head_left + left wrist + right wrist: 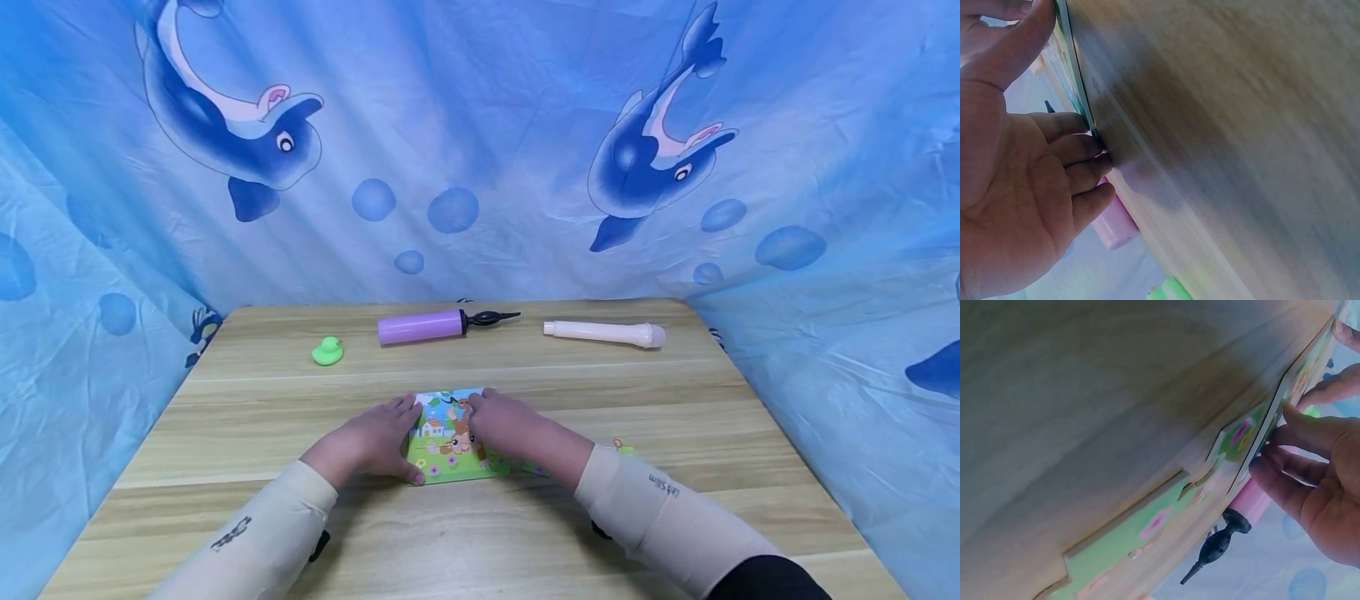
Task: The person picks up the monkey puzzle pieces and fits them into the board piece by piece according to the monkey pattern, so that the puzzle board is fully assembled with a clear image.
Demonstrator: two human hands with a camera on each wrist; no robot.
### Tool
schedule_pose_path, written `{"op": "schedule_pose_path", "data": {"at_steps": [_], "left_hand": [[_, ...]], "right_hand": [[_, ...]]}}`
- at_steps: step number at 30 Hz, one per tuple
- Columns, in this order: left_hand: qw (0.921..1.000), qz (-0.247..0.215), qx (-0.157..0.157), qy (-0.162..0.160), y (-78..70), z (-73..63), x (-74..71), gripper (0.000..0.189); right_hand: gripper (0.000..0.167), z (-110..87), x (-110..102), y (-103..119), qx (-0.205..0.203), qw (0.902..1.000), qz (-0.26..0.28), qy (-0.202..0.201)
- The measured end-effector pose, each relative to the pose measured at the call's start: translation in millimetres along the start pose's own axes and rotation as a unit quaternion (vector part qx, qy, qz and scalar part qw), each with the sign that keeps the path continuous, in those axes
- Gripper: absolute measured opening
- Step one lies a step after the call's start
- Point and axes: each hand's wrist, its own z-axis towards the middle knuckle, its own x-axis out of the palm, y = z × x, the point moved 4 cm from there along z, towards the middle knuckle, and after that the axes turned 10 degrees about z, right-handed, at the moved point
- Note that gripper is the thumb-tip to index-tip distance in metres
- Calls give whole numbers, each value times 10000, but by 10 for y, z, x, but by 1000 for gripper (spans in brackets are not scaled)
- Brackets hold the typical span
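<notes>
A flat jigsaw puzzle board [442, 454] with a cartoon animal, a small house and flowers lies on the table. My left hand [378, 442] rests along its left side, thumb at the near corner and fingertips farther up the edge. In the left wrist view, the fingers of that hand [1035, 169] are extended and touch the edge. Over the board's right part lies my right hand [513, 425], its fingertips touching the picture and far right corner. Loose jigsaw pieces [1147, 519] lie right of the board, partly hidden by the right forearm in the head view.
Behind the board, a purple hand pump [422, 327] with a black nozzle lies on the wooden table [262, 450]. A white microphone-shaped stick [603, 333] is at the back right, a green toy duck [327, 352] at the back left. A blue dolphin-print curtain [480, 125] surrounds the table.
</notes>
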Motion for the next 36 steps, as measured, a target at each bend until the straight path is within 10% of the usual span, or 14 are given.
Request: {"op": "schedule_pose_path", "data": {"at_steps": [16, 36], "left_hand": [[10000, -41, -51, 10, -28, -17, 21, 114], [9999, -39, -131, -2, -16, 7, 1, 114]], "right_hand": [[46, -150, -12, -276, 711, 9770, 1981, -351], [51, -829, 21, -677, 1397, 9700, 1953, -382]]}}
